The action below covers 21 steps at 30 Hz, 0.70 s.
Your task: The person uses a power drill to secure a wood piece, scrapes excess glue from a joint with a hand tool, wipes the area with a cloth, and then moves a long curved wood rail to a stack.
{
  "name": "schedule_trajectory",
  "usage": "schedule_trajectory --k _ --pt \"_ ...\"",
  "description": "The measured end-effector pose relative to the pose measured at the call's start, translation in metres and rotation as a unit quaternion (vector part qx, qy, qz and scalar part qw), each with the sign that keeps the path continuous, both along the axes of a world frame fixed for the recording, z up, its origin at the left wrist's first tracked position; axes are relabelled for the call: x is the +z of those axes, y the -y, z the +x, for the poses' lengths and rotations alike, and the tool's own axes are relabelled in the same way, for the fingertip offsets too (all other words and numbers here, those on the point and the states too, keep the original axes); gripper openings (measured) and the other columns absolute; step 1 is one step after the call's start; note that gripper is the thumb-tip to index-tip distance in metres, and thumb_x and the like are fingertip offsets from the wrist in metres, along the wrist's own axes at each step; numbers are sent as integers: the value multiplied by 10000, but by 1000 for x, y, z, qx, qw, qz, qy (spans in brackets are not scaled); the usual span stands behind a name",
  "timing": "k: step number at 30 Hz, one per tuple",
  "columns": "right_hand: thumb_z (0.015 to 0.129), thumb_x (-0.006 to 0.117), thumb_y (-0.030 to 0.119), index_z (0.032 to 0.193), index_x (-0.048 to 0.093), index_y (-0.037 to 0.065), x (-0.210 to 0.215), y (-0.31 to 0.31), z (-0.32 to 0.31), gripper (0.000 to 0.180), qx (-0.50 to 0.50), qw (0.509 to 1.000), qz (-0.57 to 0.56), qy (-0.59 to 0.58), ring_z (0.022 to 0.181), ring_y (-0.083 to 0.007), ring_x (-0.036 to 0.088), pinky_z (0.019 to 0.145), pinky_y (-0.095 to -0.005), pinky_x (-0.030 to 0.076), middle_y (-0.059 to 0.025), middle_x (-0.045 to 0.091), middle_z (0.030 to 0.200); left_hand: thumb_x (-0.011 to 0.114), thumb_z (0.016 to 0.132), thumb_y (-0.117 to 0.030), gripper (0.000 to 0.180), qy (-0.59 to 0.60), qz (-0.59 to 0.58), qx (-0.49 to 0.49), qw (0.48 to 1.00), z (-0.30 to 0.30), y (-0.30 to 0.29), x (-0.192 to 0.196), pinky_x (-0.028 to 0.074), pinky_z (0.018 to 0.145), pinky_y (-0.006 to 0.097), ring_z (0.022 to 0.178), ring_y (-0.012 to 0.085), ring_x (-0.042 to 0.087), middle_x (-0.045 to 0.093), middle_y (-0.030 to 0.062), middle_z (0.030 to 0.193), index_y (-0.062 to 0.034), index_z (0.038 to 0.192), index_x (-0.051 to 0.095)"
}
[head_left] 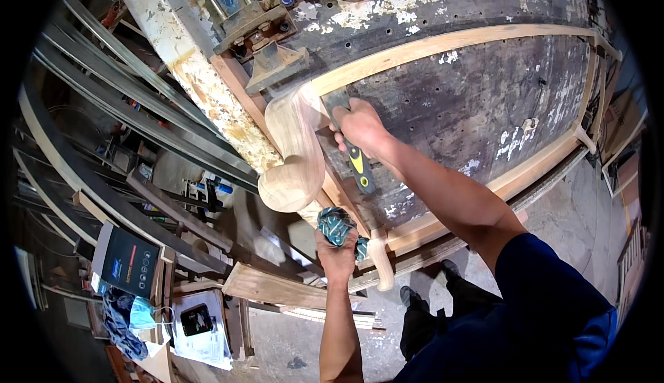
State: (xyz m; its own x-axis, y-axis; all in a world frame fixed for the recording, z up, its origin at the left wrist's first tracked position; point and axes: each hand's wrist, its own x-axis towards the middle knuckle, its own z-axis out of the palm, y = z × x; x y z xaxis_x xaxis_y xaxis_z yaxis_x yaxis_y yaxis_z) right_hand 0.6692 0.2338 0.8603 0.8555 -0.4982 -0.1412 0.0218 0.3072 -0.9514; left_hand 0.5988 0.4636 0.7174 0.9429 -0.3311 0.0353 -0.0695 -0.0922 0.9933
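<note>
My right hand (364, 128) is closed around a putty knife (360, 170) with a black and yellow-green handle. Its grey blade points up and left, at the inner corner of a wooden frame, beside a curvy pale wooden end piece (295, 149). My left hand (337, 253) grips a bunched teal patterned cloth (335, 226) just below the rounded foot of that piece. A smaller curved wooden leg (380, 264) sticks out to the right of the cloth. Whether the blade touches the wood, I cannot tell.
The frame's long rail (443, 42) lies on a dark, paint-spotted worktable (477, 99) with holes. A metal clamp (266, 33) stands at the upper left. Curved metal rails (131, 99) fill the left side. A phone (196, 320) lies on papers near a dark box (129, 262).
</note>
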Motion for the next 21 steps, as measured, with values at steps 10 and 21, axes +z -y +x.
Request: schedule_trajectory --k 10,21 --pt "945 498 94 952 601 -37 -72 32 -10 167 49 988 -139 -44 488 -245 604 451 -400 469 -153 618 618 780 839 -37 551 -20 -13 -26 999 -21 -5 -2 495 873 285 998 161 592 617 77 1148 -7 1305 488" --pt "947 532 176 994 630 35 -209 -73 -280 178 245 941 -74 -220 567 -176 630 434 -327 488 -54 639 760 722 885 -89 541 -220 -125 -236 938 -85 18 -20 526 928 401 1033 238 628 625 104 1178 -23 1361 473"
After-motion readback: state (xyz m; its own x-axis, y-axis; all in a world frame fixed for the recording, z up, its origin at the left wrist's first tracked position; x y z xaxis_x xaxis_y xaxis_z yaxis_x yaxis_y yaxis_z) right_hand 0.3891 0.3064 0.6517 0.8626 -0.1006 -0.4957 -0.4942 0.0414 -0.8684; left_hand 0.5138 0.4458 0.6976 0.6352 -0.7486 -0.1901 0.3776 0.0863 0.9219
